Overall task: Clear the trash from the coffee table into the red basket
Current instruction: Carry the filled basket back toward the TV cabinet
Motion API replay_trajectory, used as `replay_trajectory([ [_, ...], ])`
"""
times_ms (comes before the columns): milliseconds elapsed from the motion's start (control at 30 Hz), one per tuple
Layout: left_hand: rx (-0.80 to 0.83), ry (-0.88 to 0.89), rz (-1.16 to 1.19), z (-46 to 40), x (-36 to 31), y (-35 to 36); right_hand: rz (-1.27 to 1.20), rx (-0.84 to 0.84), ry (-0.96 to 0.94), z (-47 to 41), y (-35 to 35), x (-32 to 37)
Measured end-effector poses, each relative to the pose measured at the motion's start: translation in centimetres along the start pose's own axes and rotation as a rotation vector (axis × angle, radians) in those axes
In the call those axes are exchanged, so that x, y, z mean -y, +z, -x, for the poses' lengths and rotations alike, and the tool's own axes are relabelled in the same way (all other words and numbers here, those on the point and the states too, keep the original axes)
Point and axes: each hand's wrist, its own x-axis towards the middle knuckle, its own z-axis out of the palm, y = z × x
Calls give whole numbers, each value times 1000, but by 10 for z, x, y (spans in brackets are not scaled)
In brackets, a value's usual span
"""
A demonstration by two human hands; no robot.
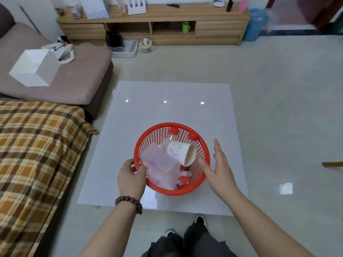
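- Red basket [171, 191] at lower centre on coffee table [167, 108], holding paper cup [181, 152], bottles.
- Left hand [130, 178] clamped on rim, likely steadying.
- Right hand [220, 164] open, empty, beside rim.

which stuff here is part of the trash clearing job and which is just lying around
Part of the job: red basket, paper cup, clear plastic bottles, coffee table, left hand gripping the rim, right hand open.

Just lying about: white box, green mug, blue bin, plaid blanket.
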Motion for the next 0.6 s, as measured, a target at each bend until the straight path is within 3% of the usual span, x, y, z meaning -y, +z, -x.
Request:
replay_trajectory([
  [67, 54, 24, 6, 7, -2, 8, -258, -6, 259, 8, -8, -14],
  [133, 112, 53, 0, 15, -5, 19, -442, -10, 387, 19, -16, -28],
  [400, 341, 206, -40, 63, -25, 84, -307, -312, 382, 69, -73, -75],
  [600, 392, 232, -52, 108, -34, 148, -288, -355, 398, 81, -142, -111],
])
